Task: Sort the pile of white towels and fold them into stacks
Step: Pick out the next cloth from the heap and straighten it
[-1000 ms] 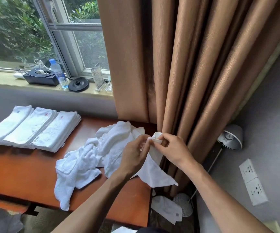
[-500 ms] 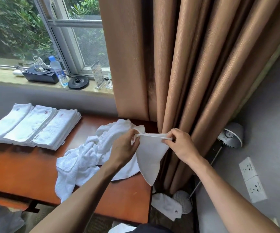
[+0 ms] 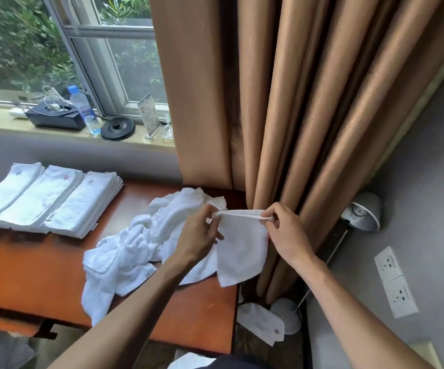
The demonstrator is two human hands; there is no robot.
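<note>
Both hands pinch the towel [image 3: 239, 249] hem, frame center: left hand [image 3: 199, 233], right hand [image 3: 286, 233]. Keep hem taut & level, w/ corners matched, before folding.

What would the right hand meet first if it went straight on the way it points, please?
Probably the brown curtain, hanging just beyond the towel that the right hand pinches, though depth is unclear.

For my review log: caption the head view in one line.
Left hand and right hand stretch a white towel by its top edge, loose pile and folded stacks on the table.
</note>
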